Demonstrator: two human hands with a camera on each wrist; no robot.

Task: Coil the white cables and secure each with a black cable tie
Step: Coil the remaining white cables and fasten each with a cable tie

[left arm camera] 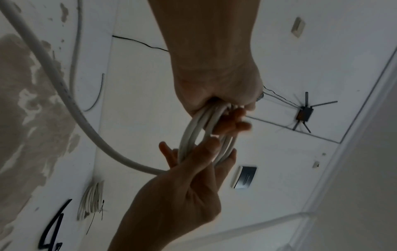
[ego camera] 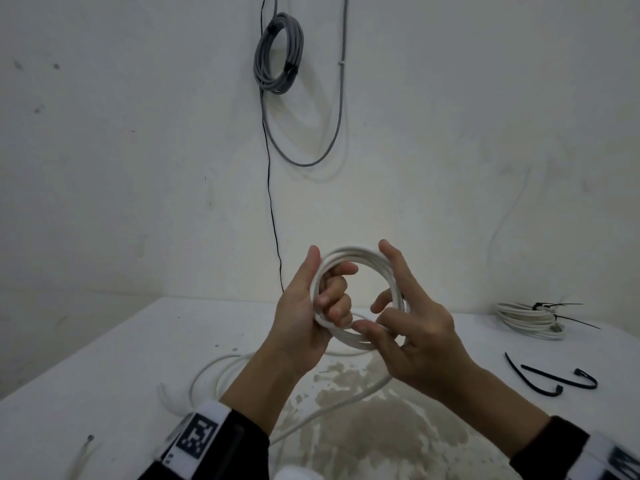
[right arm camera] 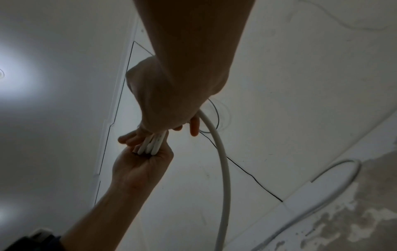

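Observation:
I hold a white cable coil (ego camera: pixel 349 252) in the air above the table (ego camera: pixel 104 368). My left hand (ego camera: pixel 298 313) grips the coil's left side, fingers curled through the ring. My right hand (ego camera: pixel 419 337) pinches the lower right of the coil, its index finger lying up along the right side. The cable's loose tail (ego camera: pixel 221 362) drops to the table and runs under my arms. The left wrist view shows the coil (left arm camera: pixel 193 129) between both hands. In the right wrist view the tail (right arm camera: pixel 222 158) hangs down beside the coil (right arm camera: pixel 153 145). Two black cable ties (ego camera: pixel 540 379) lie at the right.
A finished white coil (ego camera: pixel 526 318) bound with black ties lies at the back right of the table. A grey cable coil (ego camera: pixel 277 53) and a thin black wire (ego camera: pixel 272 209) hang on the wall behind. A stained patch (ego camera: pixel 374 427) marks the table near me.

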